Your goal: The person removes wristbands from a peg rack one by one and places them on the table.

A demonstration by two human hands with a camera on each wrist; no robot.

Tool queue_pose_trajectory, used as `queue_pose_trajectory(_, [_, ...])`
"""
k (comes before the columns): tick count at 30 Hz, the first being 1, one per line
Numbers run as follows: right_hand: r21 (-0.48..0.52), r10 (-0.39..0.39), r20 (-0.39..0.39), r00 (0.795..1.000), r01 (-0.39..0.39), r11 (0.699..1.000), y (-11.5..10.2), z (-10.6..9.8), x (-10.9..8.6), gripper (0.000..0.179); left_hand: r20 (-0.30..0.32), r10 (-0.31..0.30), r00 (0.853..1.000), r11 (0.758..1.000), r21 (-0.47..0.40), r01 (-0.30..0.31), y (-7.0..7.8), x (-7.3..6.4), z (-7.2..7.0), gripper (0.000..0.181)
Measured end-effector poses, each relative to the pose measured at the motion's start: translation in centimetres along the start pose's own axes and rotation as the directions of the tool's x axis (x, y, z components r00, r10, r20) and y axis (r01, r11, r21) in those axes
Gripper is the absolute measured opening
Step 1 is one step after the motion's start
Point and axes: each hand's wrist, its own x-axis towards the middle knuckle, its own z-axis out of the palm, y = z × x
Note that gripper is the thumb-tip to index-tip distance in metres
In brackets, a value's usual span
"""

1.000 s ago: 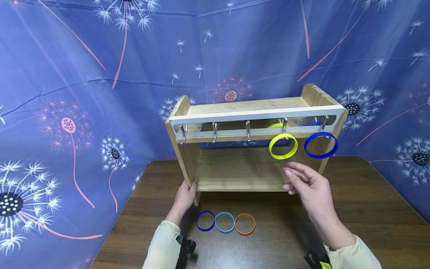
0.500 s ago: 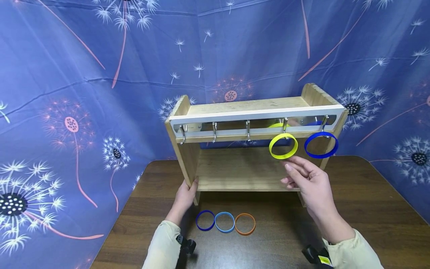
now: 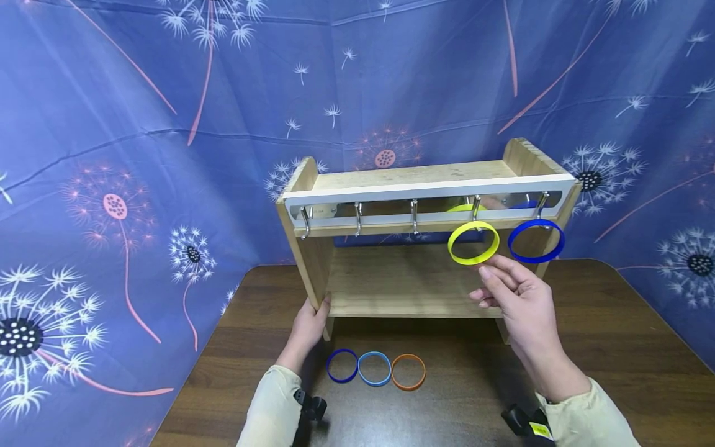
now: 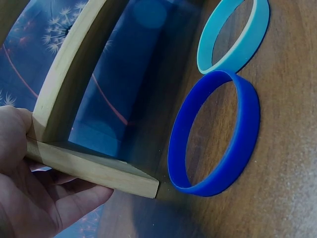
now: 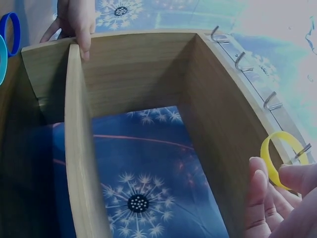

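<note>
A wooden shelf (image 3: 391, 279) stands on the table, with a row of metal hooks along its front rail. My left hand (image 3: 309, 326) grips the shelf's lower left corner, thumb on the near side in the left wrist view. A yellow wristband (image 3: 454, 248) hangs from the fourth hook from the left. A blue wristband (image 3: 555, 251) hangs from the rightmost hook. My right hand (image 3: 525, 304) is just under the yellow band, its fingertips at the band's lower edge. In the right wrist view, thumb and index finger (image 5: 257, 186) stand apart beside the yellow band.
On the table before the shelf lie a dark blue wristband (image 3: 328, 374), a light blue wristband (image 3: 375, 384) and an orange wristband (image 3: 408, 388), side by side. Three hooks on the left, such as the middle hook (image 3: 414, 217), carry no band. A patterned blue cloth (image 3: 223, 81) hangs behind.
My right hand has risen slightly from below the yellow wristband to its lower edge. The yellow band has shifted a little to the right. My left hand keeps its hold on the shelf.
</note>
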Motion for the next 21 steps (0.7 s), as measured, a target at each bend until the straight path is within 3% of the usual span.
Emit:
queue_pose_trajectory(8, [0.059,-0.015,-0.056,0.998,0.019,0.998,-0.02,0.34,0.08,0.023,-0.003,0.012,1.0,1.0,-0.004,-0.012,0.03,0.07,0.04,0.035])
queue_pose_trajectory(21, [0.064,-0.038,-0.12,0.992,0.046,0.997,-0.6,0.76,0.04,0.021,-0.003,0.01,1.0,1.0,-0.007,-0.01,0.02,0.05,0.05,0.037])
